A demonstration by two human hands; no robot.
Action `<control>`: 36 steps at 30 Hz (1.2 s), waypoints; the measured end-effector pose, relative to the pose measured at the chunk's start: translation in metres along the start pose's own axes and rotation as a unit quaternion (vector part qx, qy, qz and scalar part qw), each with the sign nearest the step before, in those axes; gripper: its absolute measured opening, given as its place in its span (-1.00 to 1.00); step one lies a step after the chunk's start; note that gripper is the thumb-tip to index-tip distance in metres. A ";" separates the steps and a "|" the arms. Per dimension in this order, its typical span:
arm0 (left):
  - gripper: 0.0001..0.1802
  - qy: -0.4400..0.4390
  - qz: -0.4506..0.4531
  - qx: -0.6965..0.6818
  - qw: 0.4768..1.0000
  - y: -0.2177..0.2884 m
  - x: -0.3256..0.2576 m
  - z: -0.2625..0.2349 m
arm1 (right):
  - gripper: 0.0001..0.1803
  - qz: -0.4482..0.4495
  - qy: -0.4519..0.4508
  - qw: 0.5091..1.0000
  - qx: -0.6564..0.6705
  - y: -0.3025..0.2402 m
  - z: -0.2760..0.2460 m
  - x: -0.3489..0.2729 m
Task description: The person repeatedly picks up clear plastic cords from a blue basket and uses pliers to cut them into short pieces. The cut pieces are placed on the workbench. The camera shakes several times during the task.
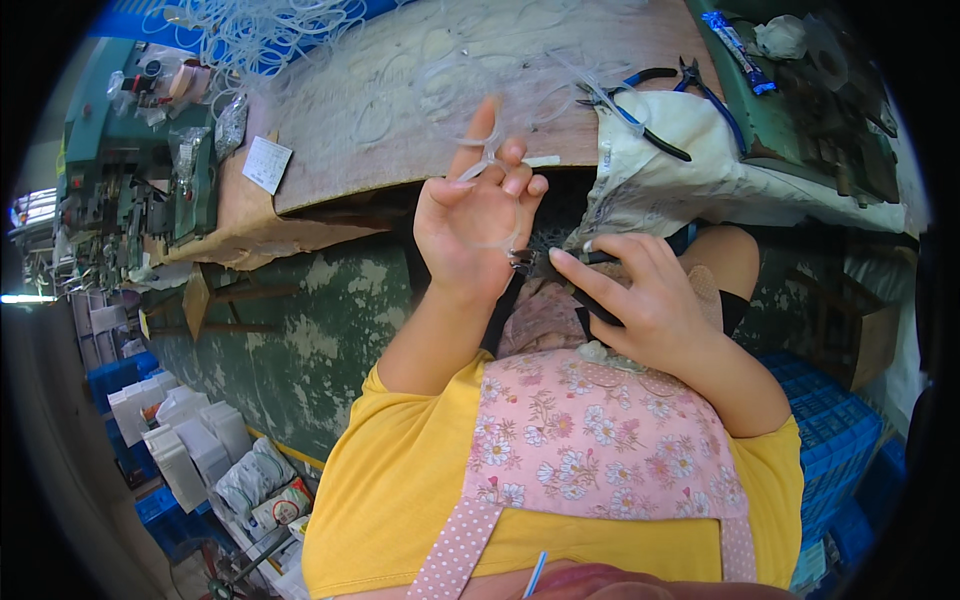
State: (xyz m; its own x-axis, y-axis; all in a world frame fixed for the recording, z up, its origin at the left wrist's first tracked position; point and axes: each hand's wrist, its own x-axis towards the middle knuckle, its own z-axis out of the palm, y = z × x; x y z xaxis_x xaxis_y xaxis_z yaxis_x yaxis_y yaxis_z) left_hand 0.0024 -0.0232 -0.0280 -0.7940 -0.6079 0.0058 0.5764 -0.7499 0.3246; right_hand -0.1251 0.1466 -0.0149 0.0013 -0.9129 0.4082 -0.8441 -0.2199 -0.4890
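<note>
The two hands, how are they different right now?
The left hand is raised, palm facing the camera, its fingers pinching a thin clear loop; the right hand sits lower, back up. The left hand's fingers point up at the wooden board; the right hand grips a dark tool. Both are bare.

Likely a workshop — green machine [140, 190], pliers [660, 100], worn workbench [400, 120].

A: What's under the right hand [640, 295]?
B: A dark tool [600, 312], mostly covered by the fingers; its kind is unclear.
A: And the left hand [478, 215]?
B: Thin clear loop [487, 165] at the fingertips, too faint to trace.
</note>
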 end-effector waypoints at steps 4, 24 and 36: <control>-0.24 0.004 -0.124 0.391 0.912 0.016 -0.014 -0.013 | -0.19 0.051 0.010 0.992 0.115 0.007 -0.005 -0.011; -0.86 -0.122 0.289 0.762 0.566 0.026 0.096 0.007 | -0.31 0.302 0.073 0.696 0.647 0.030 0.003 -0.031; -0.68 0.008 0.075 0.232 0.970 0.004 0.018 0.000 | -0.13 0.107 -0.013 0.990 0.095 0.005 0.001 0.002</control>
State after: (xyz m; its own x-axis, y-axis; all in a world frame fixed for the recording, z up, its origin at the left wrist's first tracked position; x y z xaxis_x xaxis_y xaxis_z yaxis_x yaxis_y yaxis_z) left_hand -0.0098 -0.0372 -0.0261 -0.7024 -0.7080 0.0729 0.5336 -0.4561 0.7122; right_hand -0.1287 0.1436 -0.0170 -0.1504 -0.9535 0.2611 -0.7111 -0.0791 -0.6986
